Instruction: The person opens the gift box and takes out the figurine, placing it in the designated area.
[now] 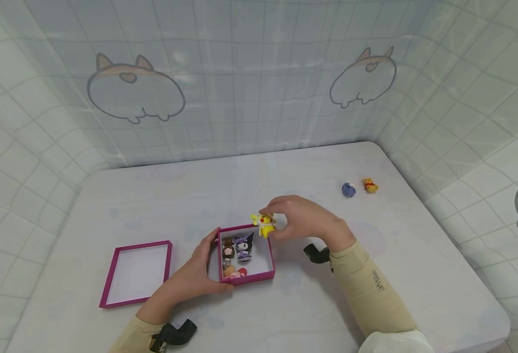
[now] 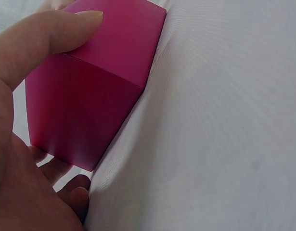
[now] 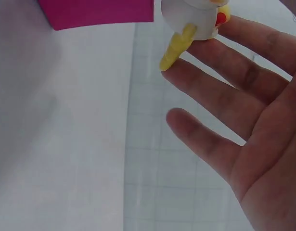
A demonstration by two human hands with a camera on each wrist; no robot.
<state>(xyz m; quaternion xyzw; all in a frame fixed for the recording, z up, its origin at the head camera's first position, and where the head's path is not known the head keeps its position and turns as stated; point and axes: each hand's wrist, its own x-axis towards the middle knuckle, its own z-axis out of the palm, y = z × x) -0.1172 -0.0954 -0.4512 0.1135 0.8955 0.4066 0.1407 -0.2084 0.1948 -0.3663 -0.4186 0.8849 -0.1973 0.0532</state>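
Note:
My left hand (image 1: 199,269) grips the left side of a magenta box (image 1: 252,279), thumb along its front wall and fingers behind its left wall. In the left wrist view the thumb lies on one wall of the box (image 2: 85,106). Inside are a black-and-purple figurine (image 1: 243,247), a small brown one (image 1: 228,249) and a pinkish one (image 1: 237,273) in the front left corner. Above the box's back right corner, my right hand (image 1: 305,220) pinches a yellow figurine (image 1: 265,225) between thumb and fingers. Only its white-and-yellow part shows in the right wrist view.
A magenta-rimmed lid (image 1: 106,279) with a white inside lies left of the box, near my left forearm. At the back right of the white table (image 1: 188,191) are a blue figurine (image 1: 349,189) and an orange-yellow one (image 1: 369,185). Tiled-pattern curtains surround the table.

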